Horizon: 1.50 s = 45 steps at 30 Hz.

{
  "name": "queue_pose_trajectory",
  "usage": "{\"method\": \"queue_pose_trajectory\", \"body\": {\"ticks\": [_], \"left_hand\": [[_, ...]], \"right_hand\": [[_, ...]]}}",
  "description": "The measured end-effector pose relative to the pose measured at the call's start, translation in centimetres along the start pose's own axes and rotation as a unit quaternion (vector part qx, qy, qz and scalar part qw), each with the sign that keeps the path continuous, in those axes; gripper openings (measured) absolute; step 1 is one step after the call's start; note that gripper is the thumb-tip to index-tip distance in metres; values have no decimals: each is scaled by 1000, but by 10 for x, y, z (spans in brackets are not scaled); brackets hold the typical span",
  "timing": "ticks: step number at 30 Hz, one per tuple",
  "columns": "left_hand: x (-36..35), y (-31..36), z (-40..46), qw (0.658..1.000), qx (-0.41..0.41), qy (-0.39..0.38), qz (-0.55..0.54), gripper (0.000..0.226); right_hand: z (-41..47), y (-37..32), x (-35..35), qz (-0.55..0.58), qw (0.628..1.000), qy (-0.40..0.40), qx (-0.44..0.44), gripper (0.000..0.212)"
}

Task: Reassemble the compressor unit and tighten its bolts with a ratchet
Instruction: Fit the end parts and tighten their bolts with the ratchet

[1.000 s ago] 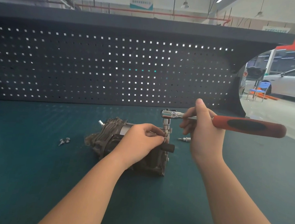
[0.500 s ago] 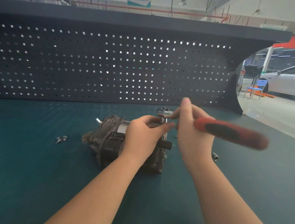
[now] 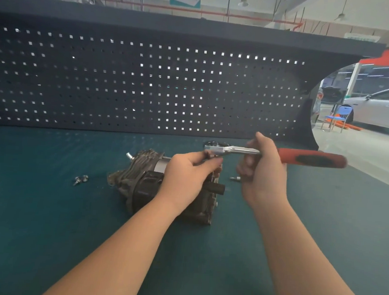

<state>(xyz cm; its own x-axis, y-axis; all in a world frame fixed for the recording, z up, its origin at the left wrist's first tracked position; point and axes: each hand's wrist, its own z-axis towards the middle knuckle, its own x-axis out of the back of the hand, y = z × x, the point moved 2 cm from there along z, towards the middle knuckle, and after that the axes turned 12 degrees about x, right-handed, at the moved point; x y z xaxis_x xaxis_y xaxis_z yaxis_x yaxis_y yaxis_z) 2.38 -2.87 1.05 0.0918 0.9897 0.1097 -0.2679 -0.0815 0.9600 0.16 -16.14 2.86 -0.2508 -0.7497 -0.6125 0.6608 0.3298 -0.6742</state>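
Compressor (image 3: 162, 186) sits centre frame. Right hand (image 3: 262, 173) grips ratchet (image 3: 281, 155) by the shank; left hand (image 3: 187, 177) pinches at the socket under its head. Risk: socket cocks off bolt, rounding it.

Red-and-black ratchet handle (image 3: 313, 158), teal bench mat (image 3: 32, 216)

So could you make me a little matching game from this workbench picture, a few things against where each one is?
Things:
1. ratchet
2. compressor unit
3. loose bolts
4. white car

Places:
A. on the mat, left of the unit
B. beyond the bench, far right
C. held in the right hand
D. under the left hand

Pairs: 1-C, 2-D, 3-A, 4-B
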Motion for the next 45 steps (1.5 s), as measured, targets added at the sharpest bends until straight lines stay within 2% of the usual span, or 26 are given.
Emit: {"method": "queue_pose_trajectory", "body": {"ticks": [2,3,5,6,8,10,11,12,13,15,18,20,22,23,25,27,30,33,36,39,41,43,45], "left_hand": [[-1,1,-1,1000,1,-12,0,12],[-2,1,-1,1000,5,-12,-4,13],[-1,0,0,1000,22,-9,-16,13],[-1,1,-2,999,29,-10,-35,11],[-2,4,-4,998,23,2,-51,20],[-4,5,-6,999,12,42,17,51],[-3,5,-6,997,11,55,53,61],[-3,5,-5,997,19,51,59,63],[-4,5,-5,999,27,30,28,58],[-3,4,-2,999,31,5,-6,38],[-1,2,-1,999,21,2,-29,15],[-1,0,0,999,29,-8,-42,12],[-1,0,0,999,27,-20,-38,12],[-1,1,0,999,28,-27,-35,12],[-1,2,0,998,31,-34,-32,11],[-1,2,1,998,44,-28,-34,15],[0,1,2,998,53,-25,-27,19],[0,0,3,998,50,-30,-19,21],[-1,-1,2,998,48,-27,-27,20],[-2,-2,1,998,46,17,25,25],[-3,-3,-4,987,27,78,135,34],[-10,-5,-15,951,27,116,284,48],[-18,-9,-23,914,38,123,384,60]], "right_hand": [[6,8,3,66,995,28,-63,33],[5,8,3,57,997,28,-47,33],[0,4,-2,-69,995,-4,73,39],[-7,1,-6,-160,974,-36,160,42],[-25,0,-17,-304,898,-97,302,43],[-41,3,-27,-381,823,-140,398,46],[-46,5,-31,-403,796,-140,431,48],[-50,5,-34,-416,784,-125,443,48],[-51,3,-36,-409,802,-113,420,47],[-44,-2,-34,-336,877,-99,329,43],[-18,-10,-17,-233,943,-57,231,46],[-2,-6,-5,-99,992,-12,82,43],[6,5,0,39,997,26,-59,33],[6,8,2,64,993,33,-89,33],[6,10,2,48,996,31,-75,34],[3,5,-2,-52,999,8,7,36],[-11,-3,-13,-228,957,-42,175,45],[-27,-5,-21,-268,928,-68,250,49],[-26,-6,-19,-266,932,-27,244,49],[-17,-5,-11,-233,952,32,197,47],[-12,-3,-6,-227,958,42,172,49],[-9,-2,-4,-223,960,39,166,51],[-9,-3,-5,-225,958,30,178,49]]}}
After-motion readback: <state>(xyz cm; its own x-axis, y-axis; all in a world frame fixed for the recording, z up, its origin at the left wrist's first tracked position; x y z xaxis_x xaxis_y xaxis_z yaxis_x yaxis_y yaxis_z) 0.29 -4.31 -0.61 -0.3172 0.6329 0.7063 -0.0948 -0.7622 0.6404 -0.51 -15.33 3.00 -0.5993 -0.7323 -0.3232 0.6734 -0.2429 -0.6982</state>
